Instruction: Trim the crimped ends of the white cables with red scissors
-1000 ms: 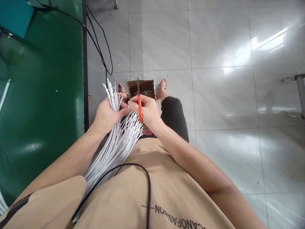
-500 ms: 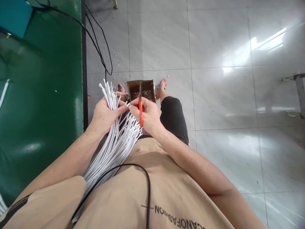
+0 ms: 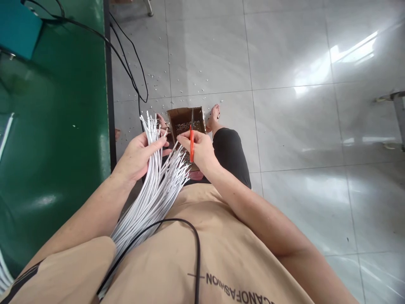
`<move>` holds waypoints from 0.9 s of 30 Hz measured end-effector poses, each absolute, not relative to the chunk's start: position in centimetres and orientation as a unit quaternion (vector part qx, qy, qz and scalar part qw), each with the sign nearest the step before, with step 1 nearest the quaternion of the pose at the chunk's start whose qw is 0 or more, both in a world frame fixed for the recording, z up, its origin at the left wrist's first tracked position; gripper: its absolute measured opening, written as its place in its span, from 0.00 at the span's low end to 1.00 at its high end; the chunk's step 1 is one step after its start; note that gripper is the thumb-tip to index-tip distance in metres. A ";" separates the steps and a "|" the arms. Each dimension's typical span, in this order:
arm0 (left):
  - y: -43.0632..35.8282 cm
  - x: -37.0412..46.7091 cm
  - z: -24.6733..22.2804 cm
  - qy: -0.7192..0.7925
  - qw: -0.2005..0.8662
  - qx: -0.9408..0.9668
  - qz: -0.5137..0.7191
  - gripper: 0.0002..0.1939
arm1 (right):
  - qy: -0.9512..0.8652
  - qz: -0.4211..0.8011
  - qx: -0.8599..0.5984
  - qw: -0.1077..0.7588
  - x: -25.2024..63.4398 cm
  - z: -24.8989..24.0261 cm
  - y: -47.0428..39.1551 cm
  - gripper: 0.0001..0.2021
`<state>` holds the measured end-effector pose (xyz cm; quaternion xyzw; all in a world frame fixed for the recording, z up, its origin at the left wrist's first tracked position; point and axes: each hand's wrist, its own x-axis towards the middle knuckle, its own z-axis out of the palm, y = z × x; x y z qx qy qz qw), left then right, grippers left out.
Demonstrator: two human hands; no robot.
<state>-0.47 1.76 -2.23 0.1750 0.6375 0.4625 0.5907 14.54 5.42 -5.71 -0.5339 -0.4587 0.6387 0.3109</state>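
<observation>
A thick bundle of white cables [image 3: 144,198] runs up across my lap and left side. My left hand [image 3: 136,156] is wrapped round its upper part, and the cut ends stick out above my thumb. A second fan of cable ends spreads to the right, below my right hand. My right hand [image 3: 200,147] carries scissors with orange-red handles [image 3: 191,145], the dark blades pointing away from me over the box. Its thumb and forefinger pinch together at the tip of one cable [image 3: 176,146] from the fan. Whether the blades are parted is too small to tell.
A cardboard box [image 3: 185,110] with small clippings inside stands between my feet. More white scraps lie on the grey tiled floor [image 3: 215,50]. To the left is a green table [image 3: 72,105] with a teal box [image 3: 19,27] and black cords [image 3: 129,71] hanging over its edge.
My hands have moved apart; before, their fingertips met at a cable end with a green bit showing. My right hand has shifted slightly right and now pinches a cable from the fan.
</observation>
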 end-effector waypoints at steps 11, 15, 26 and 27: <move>2.1 -0.9 -2.3 0.636 0.582 0.217 0.458 0.20 | -0.564 0.604 -0.466 0.314 14.2 -4.1 6.3 0.11; 2.1 -0.7 -2.4 0.637 0.549 0.260 0.475 0.24 | -0.546 0.595 -0.495 0.320 14.1 -4.1 5.6 0.11; 1.9 -0.4 -2.2 0.630 0.558 0.271 0.467 0.23 | -0.389 0.751 -0.449 0.289 14.0 -3.9 6.1 0.16; 1.9 -0.4 -2.1 0.628 0.562 0.265 0.468 0.23 | -0.375 0.754 -0.452 0.296 14.1 -3.9 6.1 0.17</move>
